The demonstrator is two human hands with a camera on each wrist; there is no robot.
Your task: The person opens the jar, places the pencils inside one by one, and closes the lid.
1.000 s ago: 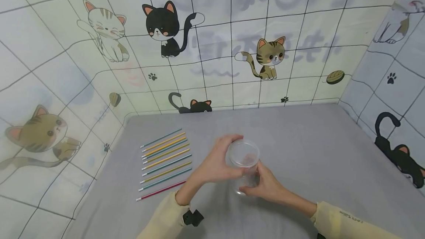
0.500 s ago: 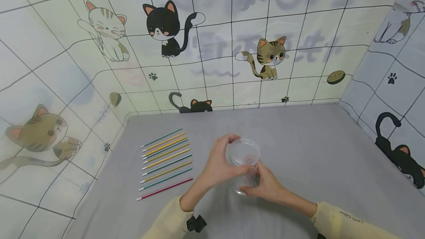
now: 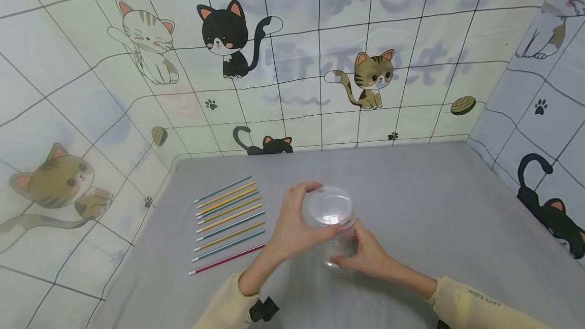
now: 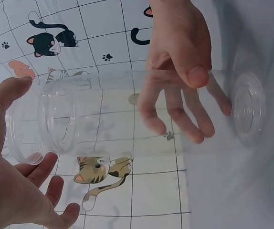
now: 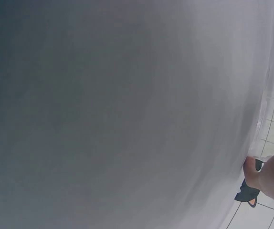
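Note:
A clear plastic jar [image 3: 340, 248] stands upright on the grey cloth, its see-through wall showing the fingers behind it. My right hand [image 3: 375, 259] grips its lower part, thumb on the near side and fingers round the far side. With thumb and fingers spread round its edge, my left hand [image 3: 292, 230] holds the clear round lid [image 3: 328, 207] over the mouth. In the left wrist view a gap shows between lid and jar rim [image 4: 45, 114]. Only part of my right hand [image 5: 270, 177] appears at the edge of the right wrist view.
Left of the jar, several pencils lie in a slanted row on the grey cloth [image 3: 425, 192], blue, yellow and olive, with a red pencil [image 3: 227, 260] nearest me. A cat-printed wall cloth [image 3: 301, 80] rises at the back and both sides.
My left hand has shifted slightly left with the lid, which now catches a bright reflection. The right hand and the jar have stayed in place.

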